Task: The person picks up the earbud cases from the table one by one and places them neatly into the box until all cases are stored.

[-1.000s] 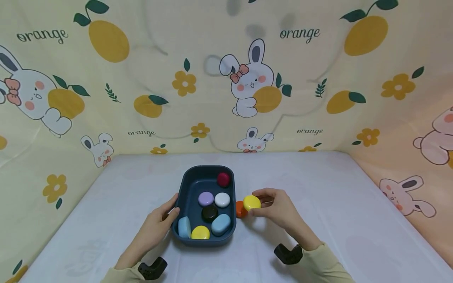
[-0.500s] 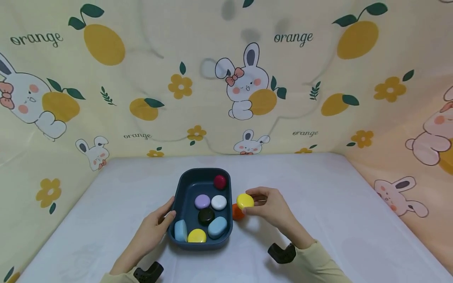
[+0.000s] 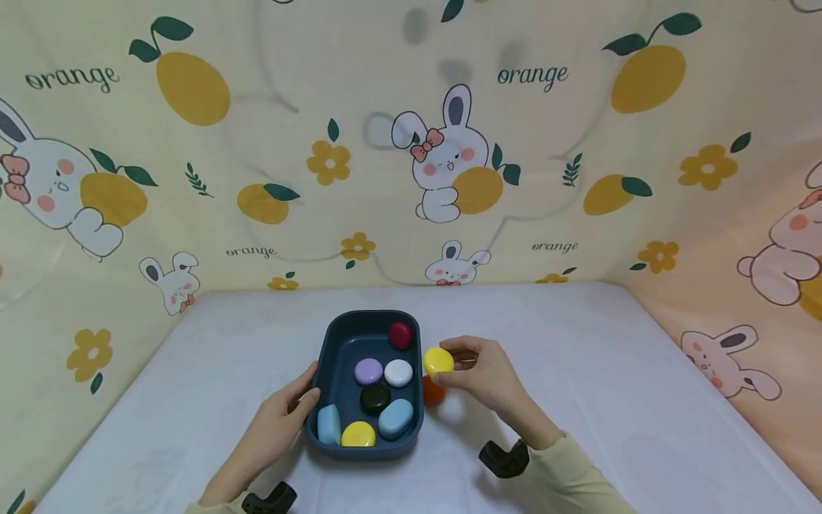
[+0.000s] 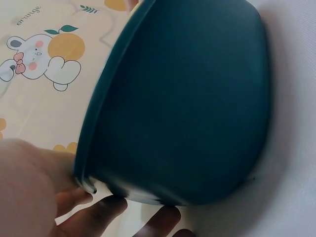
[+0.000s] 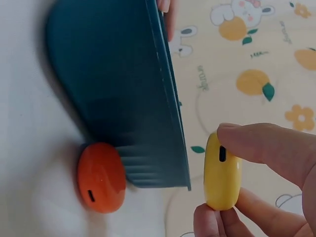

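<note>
Cloth printed with rabbits, oranges and the word "orange" [image 3: 411,143] filled the whole upper half of the head view and wrapped down both sides, walling in the pale tabletop [image 3: 578,371] that spread across the lower half. Low in the middle of that frame sat the dark blue tray [image 3: 337,343], and my left hand [image 3: 285,417] lay against its left wall, thumb along the rim and fingers [image 4: 98,215] curled under the base, as the left wrist view showed; I judged I was bracing it so it would not slide. Inside it lay smaller rounded cases: a red one [image 3: 400,333] at the upper right corner, a lilac one [image 3: 369,370] and a white one [image 3: 398,372] side by side mid-tray, a black one [image 3: 375,397] below them, and two light blue ones [image 3: 395,417] flanking a yellow one [image 3: 358,433] along the bottom edge. Just right of the tray, my right hand [image 3: 484,371] pinched a yellow case [image 3: 439,360] between thumb and fingertips, holding it on edge right at the rim, above the table. Below it, touching the tray's outer wall, an orange case [image 5: 101,177] rested on the table, ungripped.
</note>
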Demonstrator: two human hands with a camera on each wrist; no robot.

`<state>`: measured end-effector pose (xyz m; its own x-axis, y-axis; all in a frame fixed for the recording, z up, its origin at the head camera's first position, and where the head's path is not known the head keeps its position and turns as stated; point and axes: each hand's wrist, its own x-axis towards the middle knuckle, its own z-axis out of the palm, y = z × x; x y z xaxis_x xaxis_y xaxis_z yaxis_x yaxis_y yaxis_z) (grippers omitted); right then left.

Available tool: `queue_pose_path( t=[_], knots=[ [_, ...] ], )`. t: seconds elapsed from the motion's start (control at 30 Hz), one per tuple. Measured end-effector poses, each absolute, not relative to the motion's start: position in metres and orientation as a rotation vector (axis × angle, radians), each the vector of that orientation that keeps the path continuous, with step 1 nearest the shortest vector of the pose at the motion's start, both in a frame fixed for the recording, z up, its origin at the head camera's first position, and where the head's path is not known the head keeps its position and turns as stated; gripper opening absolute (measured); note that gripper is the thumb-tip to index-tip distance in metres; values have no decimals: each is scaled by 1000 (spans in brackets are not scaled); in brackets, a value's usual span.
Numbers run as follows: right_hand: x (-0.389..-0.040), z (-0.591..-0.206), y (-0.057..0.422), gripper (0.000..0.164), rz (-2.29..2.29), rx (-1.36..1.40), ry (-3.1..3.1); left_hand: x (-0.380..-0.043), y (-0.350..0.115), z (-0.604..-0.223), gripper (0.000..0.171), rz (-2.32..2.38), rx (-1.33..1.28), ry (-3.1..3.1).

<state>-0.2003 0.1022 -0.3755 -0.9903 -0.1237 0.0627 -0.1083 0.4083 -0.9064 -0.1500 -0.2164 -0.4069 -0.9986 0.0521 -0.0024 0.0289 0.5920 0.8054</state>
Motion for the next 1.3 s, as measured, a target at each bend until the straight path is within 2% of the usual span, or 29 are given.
queue_pose_path(
  t=[0.83, 1.07, 1.3],
  knots=[
    [-248, -365, 54, 42, -1614, -465, 2642, -151, -215, -411, 53, 1445, 66, 2788],
    [-259, -365, 46, 43, -1586, -457, 2650, -150, -214, -412, 53, 1458, 59, 2787],
    [-267, -365, 47, 55, -1661, -439, 2538, -150, -214, -412, 53, 1461, 52, 2786]
  ],
)
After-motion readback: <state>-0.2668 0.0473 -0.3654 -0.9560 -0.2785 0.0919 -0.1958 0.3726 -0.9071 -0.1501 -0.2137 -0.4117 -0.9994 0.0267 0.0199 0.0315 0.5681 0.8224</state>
